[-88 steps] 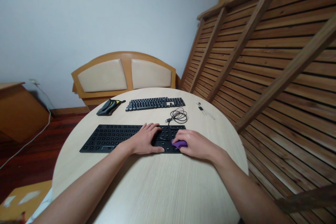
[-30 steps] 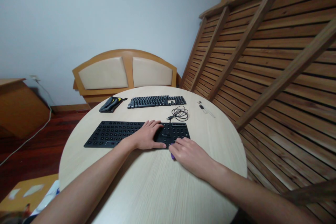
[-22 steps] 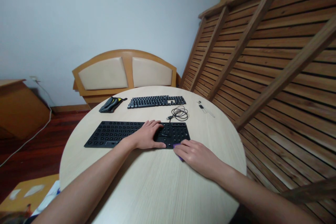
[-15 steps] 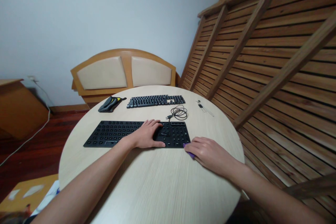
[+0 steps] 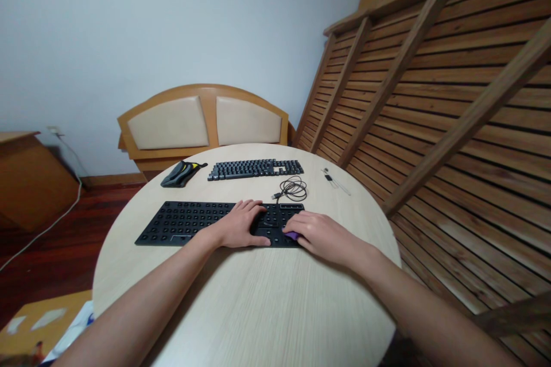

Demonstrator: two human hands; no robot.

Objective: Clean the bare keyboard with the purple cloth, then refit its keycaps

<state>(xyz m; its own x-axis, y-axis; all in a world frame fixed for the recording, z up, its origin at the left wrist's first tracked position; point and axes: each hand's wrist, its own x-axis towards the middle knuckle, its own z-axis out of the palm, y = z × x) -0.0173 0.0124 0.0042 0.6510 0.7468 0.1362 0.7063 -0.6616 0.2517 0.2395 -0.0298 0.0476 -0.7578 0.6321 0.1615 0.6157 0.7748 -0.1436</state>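
Purple cloth (image 5: 291, 235) has moved inward from the near keyboard's (image 5: 185, 221) edge.

The left forearm (image 5: 161, 289) and right forearm (image 5: 400, 284) are bare and smooth in outline (each tapers toward its wrist), and the left hand (image 5: 237, 227) and right hand (image 5: 317, 234) are bare too.

No text, label, number or sign can be read.
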